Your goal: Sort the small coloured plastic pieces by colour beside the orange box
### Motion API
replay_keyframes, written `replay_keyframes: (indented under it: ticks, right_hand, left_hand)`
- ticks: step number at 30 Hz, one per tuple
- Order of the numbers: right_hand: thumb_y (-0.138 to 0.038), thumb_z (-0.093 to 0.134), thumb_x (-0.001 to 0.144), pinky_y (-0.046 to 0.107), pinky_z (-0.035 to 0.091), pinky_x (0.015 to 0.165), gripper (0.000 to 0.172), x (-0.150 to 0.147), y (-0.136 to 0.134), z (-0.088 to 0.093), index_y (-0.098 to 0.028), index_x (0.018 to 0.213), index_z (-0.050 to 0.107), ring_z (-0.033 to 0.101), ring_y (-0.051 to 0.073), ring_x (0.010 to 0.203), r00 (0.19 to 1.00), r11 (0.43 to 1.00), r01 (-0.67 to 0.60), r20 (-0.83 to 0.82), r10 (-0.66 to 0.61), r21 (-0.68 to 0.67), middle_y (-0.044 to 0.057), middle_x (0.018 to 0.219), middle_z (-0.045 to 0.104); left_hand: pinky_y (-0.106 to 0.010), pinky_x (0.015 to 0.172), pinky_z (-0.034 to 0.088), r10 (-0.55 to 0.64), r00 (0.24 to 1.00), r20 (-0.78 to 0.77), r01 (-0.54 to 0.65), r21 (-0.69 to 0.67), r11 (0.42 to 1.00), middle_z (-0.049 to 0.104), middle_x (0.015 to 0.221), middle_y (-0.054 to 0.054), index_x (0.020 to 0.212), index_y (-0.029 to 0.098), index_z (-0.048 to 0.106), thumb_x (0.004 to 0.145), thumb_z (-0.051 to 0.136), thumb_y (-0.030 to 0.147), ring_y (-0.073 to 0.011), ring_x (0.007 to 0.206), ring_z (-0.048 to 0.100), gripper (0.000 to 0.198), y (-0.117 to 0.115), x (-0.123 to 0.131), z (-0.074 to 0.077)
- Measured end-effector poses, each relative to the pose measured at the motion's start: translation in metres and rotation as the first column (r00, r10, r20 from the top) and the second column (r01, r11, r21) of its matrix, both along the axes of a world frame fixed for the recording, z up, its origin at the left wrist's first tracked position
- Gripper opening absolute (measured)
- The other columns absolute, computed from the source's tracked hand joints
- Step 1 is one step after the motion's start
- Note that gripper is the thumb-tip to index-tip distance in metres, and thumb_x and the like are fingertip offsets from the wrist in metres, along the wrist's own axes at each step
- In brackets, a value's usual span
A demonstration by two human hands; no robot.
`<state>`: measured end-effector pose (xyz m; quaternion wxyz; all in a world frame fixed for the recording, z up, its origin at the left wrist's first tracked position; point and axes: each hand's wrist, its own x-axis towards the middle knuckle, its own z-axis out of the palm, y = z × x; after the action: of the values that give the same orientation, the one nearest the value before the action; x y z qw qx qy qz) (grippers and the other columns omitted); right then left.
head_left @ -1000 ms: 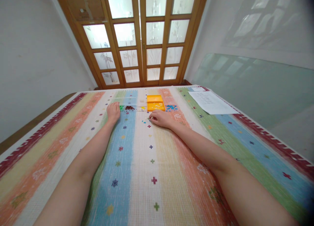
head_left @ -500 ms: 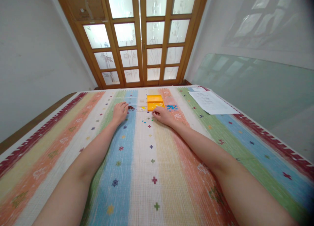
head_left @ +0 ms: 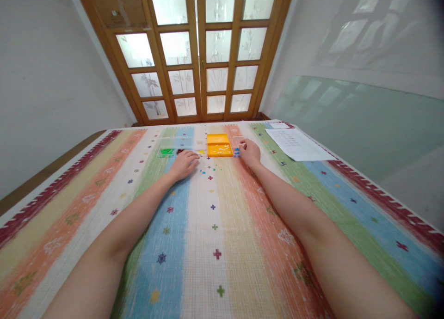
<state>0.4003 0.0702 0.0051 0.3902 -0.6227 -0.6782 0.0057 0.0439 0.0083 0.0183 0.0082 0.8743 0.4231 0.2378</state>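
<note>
Near the far edge of the table lies an open orange box (head_left: 219, 150) with small pale pieces in it. My right hand (head_left: 250, 152) is just right of it, over the small blue pieces (head_left: 236, 152), its fingers pinched; whatever they hold is too small to make out. To the box's left, my left hand (head_left: 185, 163) rests palm down with fingers apart, partly covering the dark pieces (head_left: 179, 151). Green pieces (head_left: 167, 152) sit in a clear tray left of that hand. Yellow pieces (head_left: 201, 151) lie between it and the orange box.
A few tiny blue pieces (head_left: 203, 171) and green bits lie on the striped tablecloth (head_left: 199, 245) in front of the box. White printed sheets (head_left: 294, 144) lie at the back right. Glazed wooden doors (head_left: 200, 74) stand beyond the table.
My right hand has moved right, from before the orange box to the blue pieces. My left hand has shifted right and nearer, uncovering the green pieces.
</note>
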Motion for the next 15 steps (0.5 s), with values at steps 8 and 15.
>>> replay_keyframes:
  ticks: [8, 15]
  right_hand:
    - [-0.019, 0.053, 0.096, 0.035, 0.047, 0.088, 0.023, -0.031, -0.014, 0.001, -0.02, 0.105, 0.075, 0.066, 0.025, 0.098, 0.968, 0.976, -0.217, 0.135, 0.212, 0.027, 0.01, 0.106, 0.077]
    - [-0.019, 0.055, 0.098, 0.033, 0.047, 0.09, 0.024, -0.048, -0.028, 0.004, -0.018, 0.108, 0.077, 0.067, 0.023, 0.098, 0.896, 0.928, -0.371, 0.247, 0.369, -0.037, 0.01, 0.108, 0.077]
  left_hand:
    - [-0.046, 0.12, 0.04, -0.191, 0.972, -0.135, 0.182, -0.075, 0.98, 0.068, 0.135, -0.009, 0.131, 0.023, 0.072, 0.108, 0.039, 0.037, -0.0252, 0.132, 0.057, 0.042, -0.021, 0.029, 0.002]
    - [-0.046, 0.124, 0.036, -0.159, 0.974, -0.162, 0.151, -0.058, 0.987, 0.065, 0.142, -0.011, 0.137, 0.021, 0.068, 0.109, 0.038, 0.042, -0.0259, 0.138, 0.052, 0.046, -0.019, 0.028, -0.005]
